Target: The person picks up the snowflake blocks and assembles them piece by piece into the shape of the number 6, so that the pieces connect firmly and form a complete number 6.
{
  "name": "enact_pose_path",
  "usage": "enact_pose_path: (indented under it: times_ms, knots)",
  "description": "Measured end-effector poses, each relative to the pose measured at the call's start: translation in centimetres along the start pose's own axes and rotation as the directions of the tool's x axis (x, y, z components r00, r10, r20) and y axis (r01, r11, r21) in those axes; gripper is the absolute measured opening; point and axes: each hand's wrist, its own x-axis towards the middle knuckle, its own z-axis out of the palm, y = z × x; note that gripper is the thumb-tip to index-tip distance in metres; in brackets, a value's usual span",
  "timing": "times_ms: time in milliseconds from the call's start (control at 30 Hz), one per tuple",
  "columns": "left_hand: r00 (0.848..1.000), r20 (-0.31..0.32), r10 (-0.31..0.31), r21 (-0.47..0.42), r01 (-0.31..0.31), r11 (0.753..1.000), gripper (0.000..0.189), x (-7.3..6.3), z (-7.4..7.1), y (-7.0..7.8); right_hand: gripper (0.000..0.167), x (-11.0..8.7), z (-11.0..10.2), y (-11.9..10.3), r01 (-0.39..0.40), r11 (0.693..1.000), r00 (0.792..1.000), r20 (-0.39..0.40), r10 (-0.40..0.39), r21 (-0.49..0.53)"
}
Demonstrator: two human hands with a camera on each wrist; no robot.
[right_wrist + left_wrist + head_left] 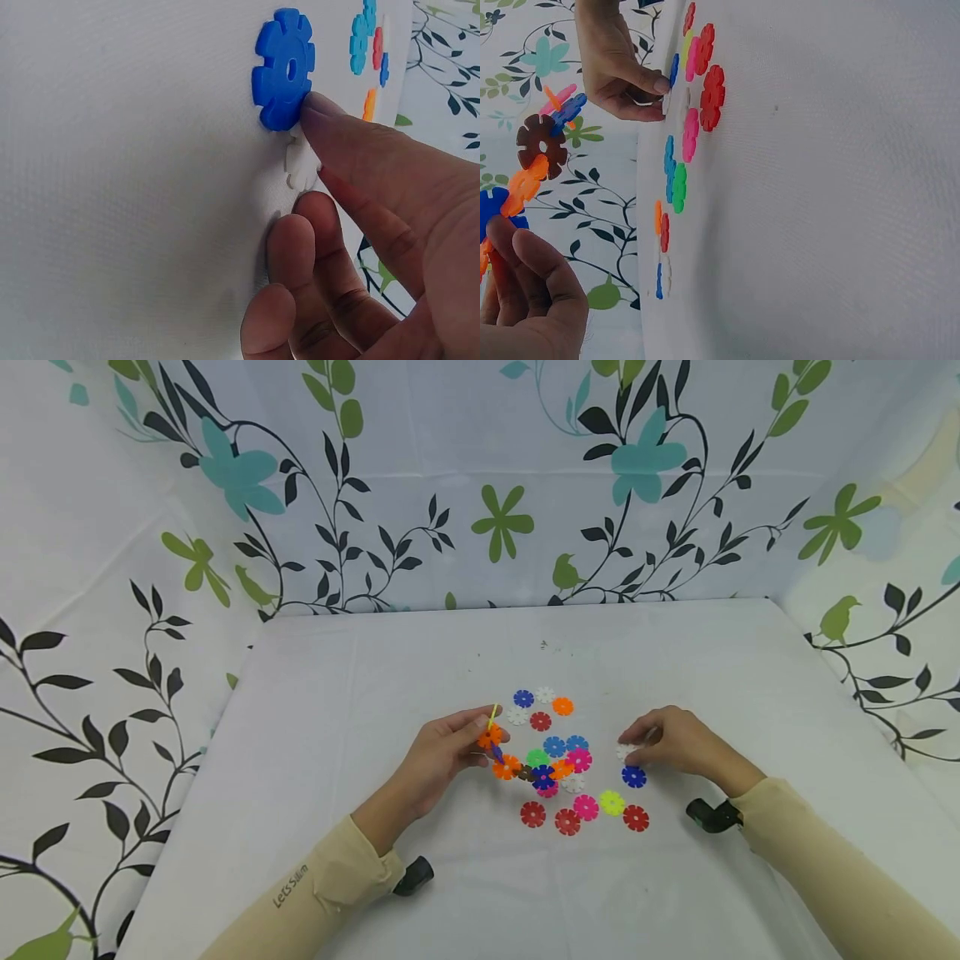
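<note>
My left hand (441, 750) pinches one end of a chain of slotted plastic flower discs (507, 767), raised above the table. Orange, brown, blue and pink discs show in it, with a yellow one edge-on near the fingertips. In the left wrist view the brown disc (541, 147) hangs beyond the hand. My right hand (681, 745) is down at the table, its thumb and fingers pinching a white flower disc (301, 163), partly hidden by them. Right beside it lies a blue flower disc (285, 71), close to the thumb tip.
Several loose flower discs lie between the hands, among them a red one (567, 822), a yellow one (612, 802) and a green one (537, 757). A smaller group with an orange disc (562, 706) lies farther back. White cloth covers the table (390, 668); patterned curtains surround it.
</note>
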Motion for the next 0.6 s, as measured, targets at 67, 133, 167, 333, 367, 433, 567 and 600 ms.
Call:
enact_pose_path:
  times_ms: [67,133,167,333,367,433,567,600]
  knots:
    - [1.0,-0.002,-0.002,0.001,0.002,1.0,0.041,0.0,0.0,0.0,0.027,0.0,0.0,0.0,0.003,1.0,1.0,0.001,-0.003,-0.009]
    - [1.0,0.002,-0.008,0.001,0.008,1.0,0.041,0.0,0.1,-0.1,0.027,0.0,0.0,0.0,0.005,1.0,1.0,0.0,-0.005,-0.015]
    - [1.0,0.004,-0.01,0.0,0.01,1.0,0.042,0.0,0.1,-0.1,0.026,0.1,0.0,0.0,0.004,1.0,1.0,-0.002,-0.004,-0.018]
    - [0.999,0.035,0.004,0.006,-0.004,1.0,0.045,-0.1,0.0,-0.1,0.019,0.1,-0.1,-0.2,0.011,0.999,1.0,-0.022,-0.011,-0.036]
    - [0.999,0.043,0.011,0.008,-0.011,1.0,0.047,-0.1,0.0,-0.1,0.017,0.2,-0.2,-0.4,0.015,0.999,0.999,-0.028,-0.016,-0.039]
    - [0.998,0.062,0.023,0.012,-0.023,1.0,0.05,-0.2,-0.1,-0.1,0.014,0.3,-0.3,-0.6,0.023,0.999,0.999,-0.038,-0.024,-0.038]
    - [0.997,0.072,0.037,0.015,-0.038,0.999,0.053,-0.2,0.0,-0.1,0.018,0.3,-0.5,-1.3,0.04,0.999,0.998,-0.05,-0.04,0.004]
    - [0.997,0.069,0.038,0.013,-0.039,0.999,0.052,-0.2,0.0,-0.1,0.02,0.4,-0.5,-1.4,0.044,0.999,0.998,-0.054,-0.043,0.018]
